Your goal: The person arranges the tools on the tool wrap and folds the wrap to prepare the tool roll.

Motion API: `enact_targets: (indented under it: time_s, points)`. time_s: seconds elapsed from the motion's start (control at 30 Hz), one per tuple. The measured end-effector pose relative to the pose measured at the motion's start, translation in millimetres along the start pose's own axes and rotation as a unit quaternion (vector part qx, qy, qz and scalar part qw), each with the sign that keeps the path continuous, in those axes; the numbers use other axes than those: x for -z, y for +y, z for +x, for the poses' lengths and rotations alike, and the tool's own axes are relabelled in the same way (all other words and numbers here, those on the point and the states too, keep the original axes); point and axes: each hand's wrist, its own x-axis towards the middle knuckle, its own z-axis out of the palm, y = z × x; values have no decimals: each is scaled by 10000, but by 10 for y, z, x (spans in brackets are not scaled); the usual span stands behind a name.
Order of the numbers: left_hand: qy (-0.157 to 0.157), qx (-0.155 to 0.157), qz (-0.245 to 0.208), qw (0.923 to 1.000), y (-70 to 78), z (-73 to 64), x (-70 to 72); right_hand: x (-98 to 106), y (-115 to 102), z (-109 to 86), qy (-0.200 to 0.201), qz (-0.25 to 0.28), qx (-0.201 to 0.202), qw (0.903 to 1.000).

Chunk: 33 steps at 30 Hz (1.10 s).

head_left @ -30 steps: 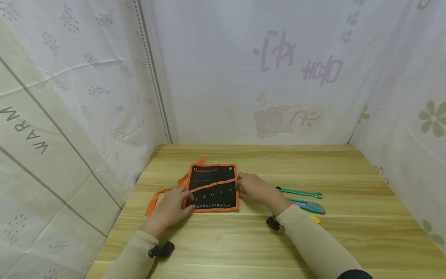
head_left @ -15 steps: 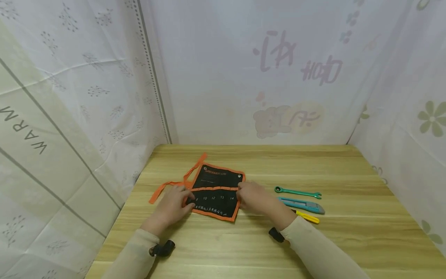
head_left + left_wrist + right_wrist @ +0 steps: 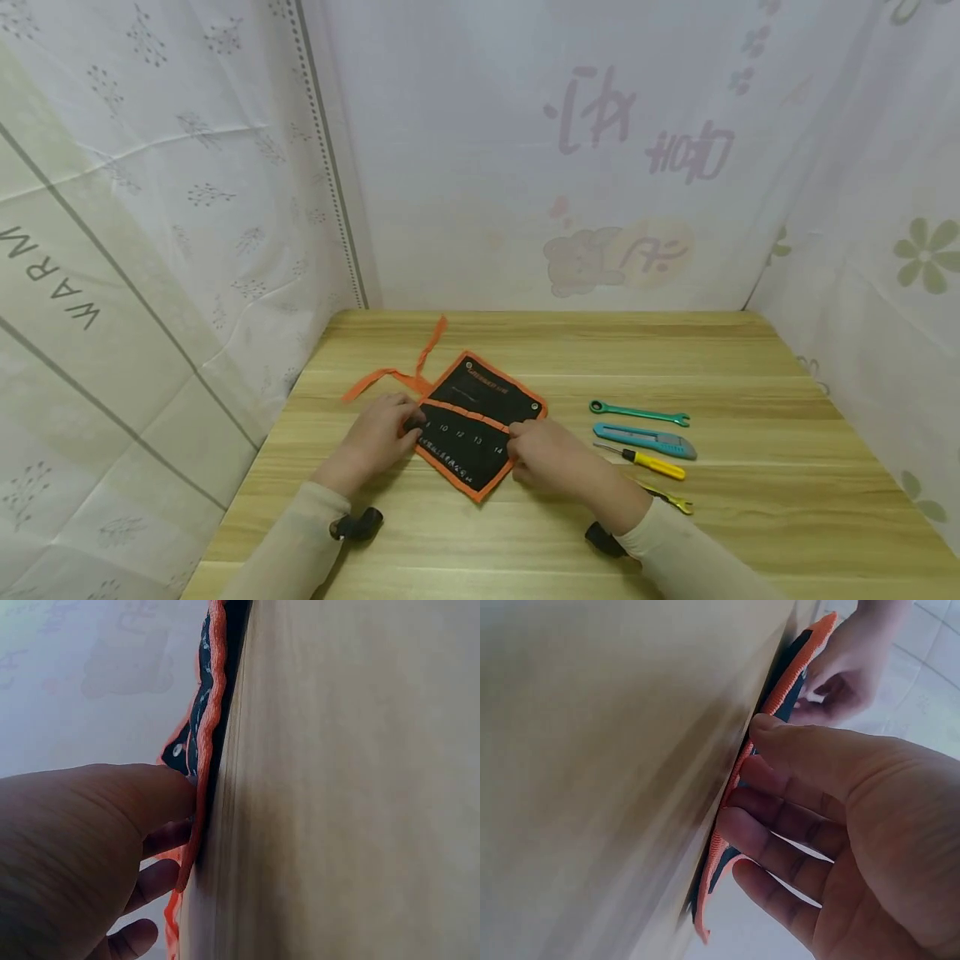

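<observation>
A black fabric tool pouch (image 3: 480, 442) with orange trim lies turned at an angle on the table, one corner toward me. Its numbered pockets face up. My left hand (image 3: 382, 437) pinches its left edge; in the left wrist view the thumb (image 3: 161, 799) presses on the trim. On the opposite side my right hand (image 3: 555, 458) holds the right edge between thumb and fingers, which the right wrist view shows at the orange border (image 3: 780, 694). Two orange tie straps (image 3: 382, 375) trail off the far left of the pouch.
Right of the pouch lie a green wrench (image 3: 637, 413), a teal utility knife (image 3: 645, 440), a yellow-handled screwdriver (image 3: 656, 464) and a yellowish wrench (image 3: 675, 502), partly behind my right forearm. Patterned cloth walls (image 3: 465, 167) border the wooden table (image 3: 480, 558) at back and sides.
The pouch has turned clockwise between my hands, its straps swinging up and right. My right hand has moved slightly right and nearer, uncovering the screwdriver and yellowish wrench.
</observation>
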Motion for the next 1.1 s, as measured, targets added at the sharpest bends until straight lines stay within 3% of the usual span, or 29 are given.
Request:
enact_targets:
  time_s: [0.27, 0.47, 0.73, 1.1]
  points:
    - [19, 48, 287, 9996, -18, 71, -46, -15, -46, -61, -77, 660, -54, 9978]
    - [162, -34, 250, 9995, 15, 25, -20, 37, 146, -91, 36, 1129, -361, 9929]
    - [414, -94, 161, 9990, 176, -175, 36, 160, 499, -75, 660, 1336, -806, 9855]
    - [255, -82, -412, 9988, 454, -482, -20, 125, 650, -118, 147, 1283, -1036, 9862]
